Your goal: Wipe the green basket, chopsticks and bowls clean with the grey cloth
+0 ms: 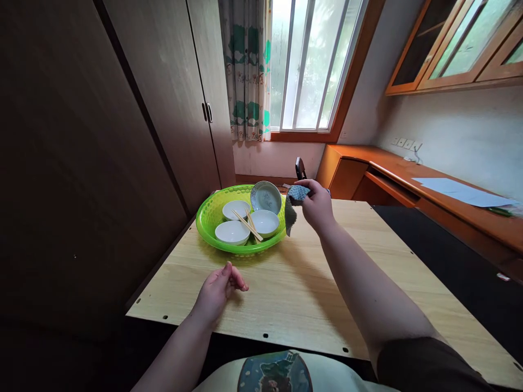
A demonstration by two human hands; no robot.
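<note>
My right hand (317,206) pinches a blue and grey cloth (291,212), which hangs down just right of a green plastic basket (212,242). Inside the basket are several white bowls, among them a front left bowl (232,233), a right bowl (265,224) and a back left bowl (233,209). A patterned plate (265,198) leans against the basket's back rim. Wooden chopsticks (248,224) lie across the bowls. In front of the basket, my left hand (223,287) hovers over the table with its fingers loosely curled; nothing shows in it.
The light wooden table (261,305) carries the basket. A dark wardrobe (163,81) stands at the left. To the right is an orange desk (392,163) with paper (461,191) on it. Behind the table a chair back (300,167) shows below the window (310,65).
</note>
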